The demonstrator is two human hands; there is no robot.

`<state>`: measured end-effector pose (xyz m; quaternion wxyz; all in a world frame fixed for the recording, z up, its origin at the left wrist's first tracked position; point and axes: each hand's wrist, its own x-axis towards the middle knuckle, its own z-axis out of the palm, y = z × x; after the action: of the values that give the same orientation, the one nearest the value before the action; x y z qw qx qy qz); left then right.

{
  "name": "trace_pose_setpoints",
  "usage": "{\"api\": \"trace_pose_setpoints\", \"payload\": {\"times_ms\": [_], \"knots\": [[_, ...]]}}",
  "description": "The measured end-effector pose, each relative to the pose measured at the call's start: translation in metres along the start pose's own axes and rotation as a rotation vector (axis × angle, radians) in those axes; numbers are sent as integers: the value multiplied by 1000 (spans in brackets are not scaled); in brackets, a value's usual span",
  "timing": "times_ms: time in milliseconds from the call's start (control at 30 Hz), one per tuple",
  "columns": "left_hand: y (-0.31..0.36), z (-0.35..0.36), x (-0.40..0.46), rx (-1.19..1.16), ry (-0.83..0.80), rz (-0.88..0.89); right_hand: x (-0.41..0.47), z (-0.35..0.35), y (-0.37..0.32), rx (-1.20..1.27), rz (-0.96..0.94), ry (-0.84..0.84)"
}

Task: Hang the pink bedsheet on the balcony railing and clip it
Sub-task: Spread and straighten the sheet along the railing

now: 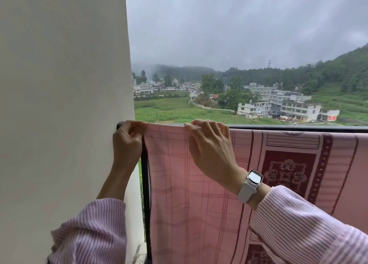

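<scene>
Fabric first: thin pink cotton bedsheet point(199, 194) with a maroon check and a dark floral border panel, draped over the black metal balcony railing point(298, 127) and hanging down the inner side. Light enough to glow where daylight comes through, so probably soft, limp and easy to shift. Likely to slide on that smooth rail and to lift in any breeze (grey, misty sky out there). Best taken at the top fold, right on the rail, and at the left corner where the edge ends. Best clipped there too, judging by the loose free edge.

Left hand point(128, 138) now: up at the rail's end beside the cream wall point(59, 104), fingers curled, thumb and fingertips pinching the sheet's top left corner against the rail. Right hand point(209, 144): just beside it along the rail, fingers bent over the top fold, fingertips point(188, 125) pressing the cloth down onto the bar. Grip or mere press? Hard to say; looks more like a hooked hold over the fold. White smartwatch point(251, 182) on that wrist, striped pink sleeves on both arms. No clip visible in either hand or on the rail. Clipping not yet done, apparently.
</scene>
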<state>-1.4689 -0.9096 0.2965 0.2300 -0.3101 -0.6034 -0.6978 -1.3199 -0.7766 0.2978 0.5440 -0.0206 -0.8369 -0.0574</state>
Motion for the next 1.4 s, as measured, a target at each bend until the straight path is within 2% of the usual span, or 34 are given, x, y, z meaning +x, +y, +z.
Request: {"api": "trace_pose_setpoints", "payload": {"times_ms": [67, 200, 300, 433, 533, 667, 833, 967, 1067, 1200, 1300, 1400], "knots": [[-4, -2, -9, 33, -13, -5, -7, 2, 2, -29, -10, 14], [-2, 2, -23, 143, -150, -20, -18, 2, 11, -55, -23, 25], [14, 8, -31, 269, -165, 194, -22, -2, 21, -74, -28, 5], [32, 36, -40, 519, -296, 543, -26, -15, 41, -95, 38, 49], [33, 51, -46, 538, -228, 690, -26, -21, 52, -95, 67, 61], [28, 55, -49, 556, -100, 767, -20, -22, 51, -101, -24, 70], [34, 51, -53, 626, -116, 752, -16, -21, 42, -98, 18, 74], [32, 40, -59, 602, -63, 781, -20, -22, 40, -53, -63, 120], [23, 35, -61, 625, -185, 790, -32, -19, 42, -59, -115, 94], [22, 37, -59, 733, -308, 671, -41, -17, 48, -91, -75, 54], [24, 50, -59, 864, -357, 644, -37, -18, 51, -136, -59, -35], [22, 56, -53, 921, -308, 562, -35, -27, 67, -187, -24, -99]]}}
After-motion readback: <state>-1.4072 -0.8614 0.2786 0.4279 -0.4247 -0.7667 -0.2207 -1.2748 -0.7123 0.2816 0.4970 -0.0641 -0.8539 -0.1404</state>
